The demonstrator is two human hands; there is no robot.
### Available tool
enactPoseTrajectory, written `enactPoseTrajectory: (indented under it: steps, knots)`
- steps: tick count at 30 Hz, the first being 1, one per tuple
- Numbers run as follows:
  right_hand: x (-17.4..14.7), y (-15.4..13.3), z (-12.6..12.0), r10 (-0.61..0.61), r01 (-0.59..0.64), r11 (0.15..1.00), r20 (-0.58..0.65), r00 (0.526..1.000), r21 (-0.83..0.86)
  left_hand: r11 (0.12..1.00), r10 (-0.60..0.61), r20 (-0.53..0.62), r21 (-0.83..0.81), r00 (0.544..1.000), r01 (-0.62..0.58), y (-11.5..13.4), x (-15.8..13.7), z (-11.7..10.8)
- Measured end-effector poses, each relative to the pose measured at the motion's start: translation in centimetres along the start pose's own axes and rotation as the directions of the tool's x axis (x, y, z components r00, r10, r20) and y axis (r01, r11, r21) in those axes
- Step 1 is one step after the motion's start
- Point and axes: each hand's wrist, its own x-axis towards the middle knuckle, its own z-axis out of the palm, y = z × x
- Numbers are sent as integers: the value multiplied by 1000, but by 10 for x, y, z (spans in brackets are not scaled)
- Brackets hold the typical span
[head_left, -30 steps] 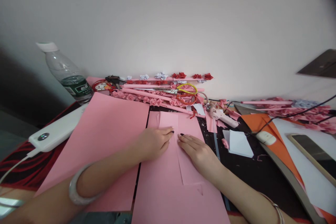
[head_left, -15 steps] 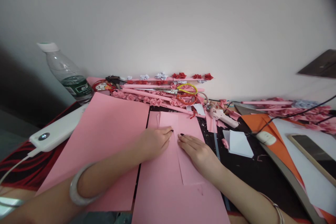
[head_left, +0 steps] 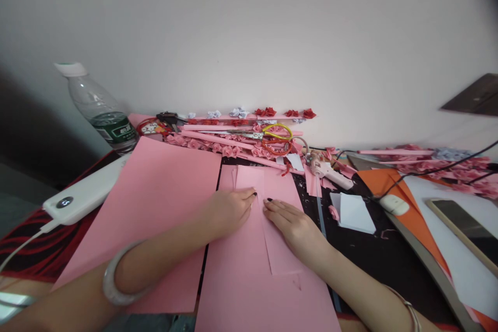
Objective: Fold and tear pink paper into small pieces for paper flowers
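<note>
My left hand (head_left: 232, 211) lies on a narrow folded strip of pink paper (head_left: 251, 177), its fingers pointing right and pressing down. Just right of it, my right hand (head_left: 296, 224) rests flat, fingers stretched, on a pink paper piece (head_left: 283, 258) along the strip's edge. A small gap separates the fingertips of both hands. Beneath them is a larger pink sheet (head_left: 264, 306). Another large pink sheet (head_left: 155, 181) lies to the left, under my left forearm. The undersides of my fingers are hidden.
Behind the sheets lie scissors (head_left: 278, 137), pink paper flowers (head_left: 198, 144) and a glue gun (head_left: 330, 172). To the right are white paper slips (head_left: 356, 212) and a phone (head_left: 467, 225). A bottle (head_left: 105, 114) and a white power bank (head_left: 83, 192) are at left.
</note>
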Motion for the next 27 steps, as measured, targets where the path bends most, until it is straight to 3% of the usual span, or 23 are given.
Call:
enactPoseTrajectory:
  steps: [27]
  knots:
    - [-2,1,3,21,-21,999,6,1000,25,999,43,-15,7,999,-43,1,-1,-2]
